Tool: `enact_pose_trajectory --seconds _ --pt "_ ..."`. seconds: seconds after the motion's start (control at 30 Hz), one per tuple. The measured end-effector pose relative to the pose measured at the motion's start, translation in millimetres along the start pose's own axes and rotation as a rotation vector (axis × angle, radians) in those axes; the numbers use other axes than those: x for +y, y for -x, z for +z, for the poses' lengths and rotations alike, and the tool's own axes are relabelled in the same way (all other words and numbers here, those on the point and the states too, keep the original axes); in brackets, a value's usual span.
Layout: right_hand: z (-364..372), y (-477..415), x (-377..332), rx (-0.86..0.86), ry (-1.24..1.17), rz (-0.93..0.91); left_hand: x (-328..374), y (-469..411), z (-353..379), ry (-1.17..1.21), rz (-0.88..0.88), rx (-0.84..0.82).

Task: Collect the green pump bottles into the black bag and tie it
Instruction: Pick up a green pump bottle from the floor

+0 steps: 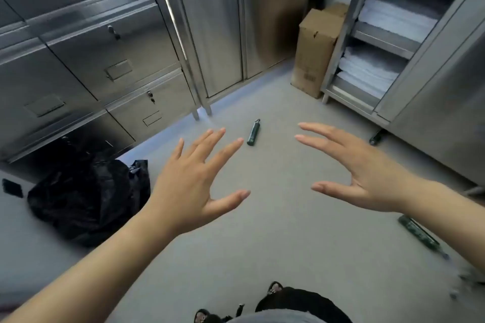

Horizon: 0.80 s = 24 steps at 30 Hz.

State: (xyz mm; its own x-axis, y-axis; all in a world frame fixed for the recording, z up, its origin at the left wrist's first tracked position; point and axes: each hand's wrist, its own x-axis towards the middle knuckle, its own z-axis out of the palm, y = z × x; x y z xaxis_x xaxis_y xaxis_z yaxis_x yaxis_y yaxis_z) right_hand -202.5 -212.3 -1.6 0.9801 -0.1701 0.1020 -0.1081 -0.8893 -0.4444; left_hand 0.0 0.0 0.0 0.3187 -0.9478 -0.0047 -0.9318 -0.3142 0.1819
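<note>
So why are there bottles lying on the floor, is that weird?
Yes. Three green pump bottles lie tipped over and scattered on the grey floor: one in the middle, one poking from under the right cabinet, one under the right forearm. The black bag sits slumped at the left. Both hands are empty.

A slim dark green pump bottle [253, 133] lies on its side on the grey floor, pump end pointing away. A second green bottle [418, 235] lies flat at the right, partly hidden. A third [377, 138] shows only partly, beside the right cabinet's base. The black bag [86, 196] sits crumpled and glossy at the left, by the drawers.
</note>
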Motion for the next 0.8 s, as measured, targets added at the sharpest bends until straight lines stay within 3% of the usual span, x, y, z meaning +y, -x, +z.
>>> enact_pose_trajectory --seconds 0.37,0.8 --pt "6 -4 36 -0.047 0.055 -0.019 25 -33 14 0.02 0.008 -0.041" --pt "7 -93 99 -0.165 0.071 0.073 -27 -145 44 0.113 0.015 -0.098"
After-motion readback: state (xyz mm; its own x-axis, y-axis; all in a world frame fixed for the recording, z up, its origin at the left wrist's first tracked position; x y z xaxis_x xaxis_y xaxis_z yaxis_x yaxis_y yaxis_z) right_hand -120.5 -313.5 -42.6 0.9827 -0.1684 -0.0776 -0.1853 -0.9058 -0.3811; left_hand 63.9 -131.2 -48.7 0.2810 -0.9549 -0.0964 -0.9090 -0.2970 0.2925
